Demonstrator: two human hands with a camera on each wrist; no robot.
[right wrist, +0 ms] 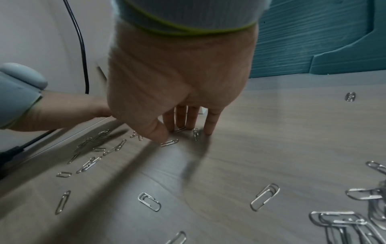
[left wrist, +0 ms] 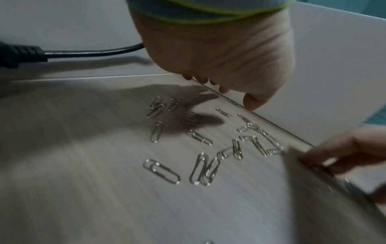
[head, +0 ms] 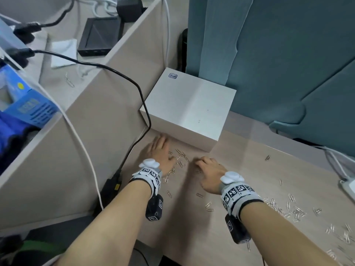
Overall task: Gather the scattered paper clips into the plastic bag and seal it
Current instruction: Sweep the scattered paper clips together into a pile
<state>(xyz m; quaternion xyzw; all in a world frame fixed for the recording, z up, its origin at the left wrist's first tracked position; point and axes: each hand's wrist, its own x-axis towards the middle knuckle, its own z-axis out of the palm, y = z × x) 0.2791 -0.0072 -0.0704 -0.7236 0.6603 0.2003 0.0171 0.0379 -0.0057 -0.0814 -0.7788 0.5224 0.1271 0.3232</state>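
So the paper clips are all over the desk: one bunch right between my hands near the foot of the white box, a bigger spread off to my right, plus a few loners in between. No plastic bag anywhere in my views, so I can't say where it is.

I'd call this the raking stage, nothing bagged yet. My left hand is flat with straight fingers, set like a wall beside the box. My right hand has its fingertips down on the desk among a few clips, thumb near one, but it isn't really holding anything as far as I can tell.

Next move, I reckon: sweep the right hand toward the left to pile them up, then find that bag.
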